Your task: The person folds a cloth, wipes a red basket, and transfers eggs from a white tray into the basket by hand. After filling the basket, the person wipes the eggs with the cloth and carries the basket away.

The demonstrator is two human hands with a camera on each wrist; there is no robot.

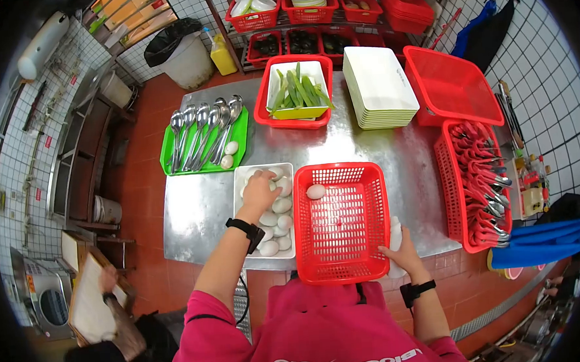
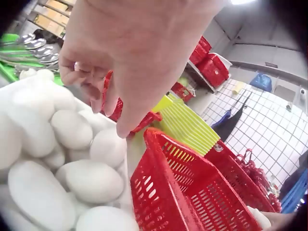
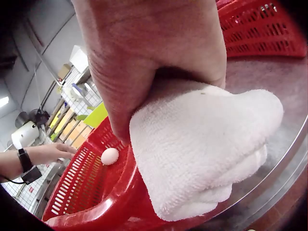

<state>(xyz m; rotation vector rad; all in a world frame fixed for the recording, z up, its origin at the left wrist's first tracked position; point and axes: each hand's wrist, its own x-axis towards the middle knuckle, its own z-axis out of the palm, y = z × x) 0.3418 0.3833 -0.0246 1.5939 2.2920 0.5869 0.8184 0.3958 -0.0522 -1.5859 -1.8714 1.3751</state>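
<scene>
White eggs (image 1: 282,205) (image 2: 94,181) fill a white tray (image 1: 243,246). My left hand (image 1: 259,194) (image 2: 130,53) reaches over them, fingers pointing down and loosely bent, with nothing visible in it; whether a fingertip touches an egg is unclear. Right of the tray stands a red perforated basket (image 1: 343,273) (image 2: 159,192) with one egg (image 1: 316,191) (image 3: 109,156) inside near its upper left corner. At the basket's right side my right hand (image 1: 405,250) (image 3: 154,43) grips a folded white cloth (image 1: 395,241) (image 3: 197,144), its fingertips beside the rim.
A green tray (image 1: 168,147) bears spoons and two eggs. Further back are a basket with green vegetables (image 1: 298,92), stacked white trays (image 1: 380,78) and an empty red basket (image 1: 452,84). Red-handled utensils (image 1: 477,184) fill a basket at right. Another person's arm (image 1: 124,324) shows lower left.
</scene>
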